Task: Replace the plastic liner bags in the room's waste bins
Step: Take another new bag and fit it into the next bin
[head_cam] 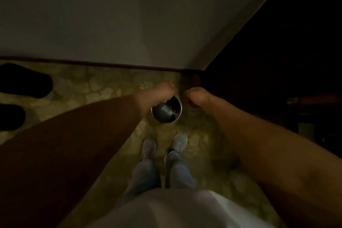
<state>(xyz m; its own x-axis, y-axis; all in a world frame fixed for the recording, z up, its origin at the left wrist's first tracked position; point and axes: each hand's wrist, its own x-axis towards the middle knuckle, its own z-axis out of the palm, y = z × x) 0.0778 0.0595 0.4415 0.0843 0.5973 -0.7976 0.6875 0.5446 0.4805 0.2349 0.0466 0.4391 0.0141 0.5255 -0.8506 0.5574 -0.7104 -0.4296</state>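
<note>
A small round metal waste bin (167, 121) stands on the carpet near the corner of the wall. Its inside looks dark and glossy, like a dark liner (165, 110). My left hand (155, 93) reaches down over the bin's upper left rim with its fingers curled. The dim, blurred picture hides whether it holds the rim or the liner. My right hand (195, 97) hangs just right of the bin, apart from it, fingers curled into a loose fist with nothing visible in them.
My two feet in pale shoes (178, 142) stand just in front of the bin on the patterned carpet (96, 90). A pale wall with a dark skirting board (111, 64) runs behind. Dark furniture (277, 79) fills the right side. Two dark shapes (22, 81) lie at the left.
</note>
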